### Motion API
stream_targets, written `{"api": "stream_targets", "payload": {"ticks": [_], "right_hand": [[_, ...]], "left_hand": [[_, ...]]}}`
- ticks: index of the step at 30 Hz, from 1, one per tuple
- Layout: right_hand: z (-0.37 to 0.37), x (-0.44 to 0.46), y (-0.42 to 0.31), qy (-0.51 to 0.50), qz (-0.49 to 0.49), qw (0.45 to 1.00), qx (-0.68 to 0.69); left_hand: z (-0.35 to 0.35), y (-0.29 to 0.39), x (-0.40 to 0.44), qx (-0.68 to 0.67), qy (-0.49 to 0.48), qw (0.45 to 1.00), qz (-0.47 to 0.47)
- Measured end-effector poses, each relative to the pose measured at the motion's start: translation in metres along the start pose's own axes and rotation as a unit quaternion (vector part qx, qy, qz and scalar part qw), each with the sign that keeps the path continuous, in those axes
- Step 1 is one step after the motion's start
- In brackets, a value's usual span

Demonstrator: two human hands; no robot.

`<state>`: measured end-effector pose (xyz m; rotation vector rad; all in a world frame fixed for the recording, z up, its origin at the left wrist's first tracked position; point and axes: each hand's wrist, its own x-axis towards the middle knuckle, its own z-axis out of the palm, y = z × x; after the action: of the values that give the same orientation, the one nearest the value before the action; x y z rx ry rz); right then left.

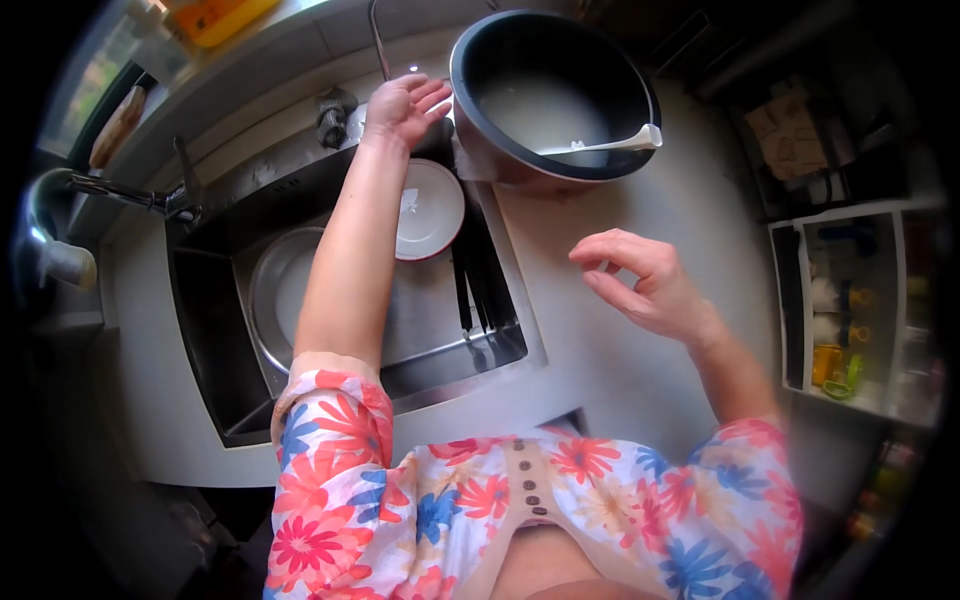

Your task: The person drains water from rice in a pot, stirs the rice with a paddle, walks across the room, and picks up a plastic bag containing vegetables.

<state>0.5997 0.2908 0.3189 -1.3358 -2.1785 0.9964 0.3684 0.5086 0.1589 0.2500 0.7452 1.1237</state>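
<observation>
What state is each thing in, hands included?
Left hand, open, empty
Right hand, half-curled, empty
Pot, uncovered, pale contents inside
White utensil, resting at the pot's rim
White dish, face up in sink
Metal vessel, in sink, partly hidden by forearm
Faucet, no flow visible, outlet unclear

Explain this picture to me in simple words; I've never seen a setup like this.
There is no machine: these are a person's two bare hands, and the single picture comes from a camera worn on the head, looking forward and down. The left hand is open beside a large pot; whether it touches is unclear. The right hand, fingers curled, is over the counter. Neither visibly holds anything. The pot is on the counter, with a white utensil across it. The sink contains a pale bowl and a round dish.
</observation>
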Motion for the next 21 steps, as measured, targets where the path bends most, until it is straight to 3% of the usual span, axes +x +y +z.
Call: {"api": "stream_targets", "payload": {"ticks": [2, 3, 4, 5, 6, 9, 11, 14, 17, 21], "right_hand": [[0.0, -0.008, 0.022, -0.001, 0.027, 0.999, 0.039], [0.008, -0.016, 0.042, 0.009, 0.058, 0.99, 0.129], [0.018, -0.024, 0.065, 0.019, 0.088, 0.972, 0.218], [0.029, -0.03, 0.083, 0.028, 0.118, 0.945, 0.305], [0.04, -0.035, 0.093, 0.029, 0.142, 0.933, 0.33], [0.07, -0.039, 0.117, 0.028, 0.192, 0.898, 0.396], [0.089, -0.046, 0.135, 0.009, 0.196, 0.887, 0.419], [0.106, -0.059, 0.146, -0.127, 0.187, 0.86, 0.457], [0.11, -0.06, 0.154, -0.156, 0.18, 0.887, 0.395], [0.114, -0.064, 0.162, -0.157, 0.082, 0.93, 0.322]], "left_hand": [[0.016, -0.016, -0.038, 0.245, -0.012, 0.963, 0.116], [0.015, -0.028, -0.06, 0.372, -0.011, 0.914, 0.164], [-0.01, -0.051, -0.061, 0.518, -0.042, 0.785, 0.337], [-0.011, -0.063, -0.092, 0.617, -0.058, 0.686, 0.38], [-0.017, -0.083, -0.122, 0.654, -0.099, 0.636, 0.398], [-0.018, -0.129, -0.201, 0.718, -0.226, 0.568, 0.333], [-0.024, -0.165, -0.219, 0.714, -0.283, 0.568, 0.297], [-0.039, -0.199, -0.228, 0.703, -0.319, 0.577, 0.266], [-0.044, -0.21, -0.223, 0.701, -0.332, 0.574, 0.262], [-0.042, -0.215, -0.224, 0.676, -0.352, 0.598, 0.248]]}}
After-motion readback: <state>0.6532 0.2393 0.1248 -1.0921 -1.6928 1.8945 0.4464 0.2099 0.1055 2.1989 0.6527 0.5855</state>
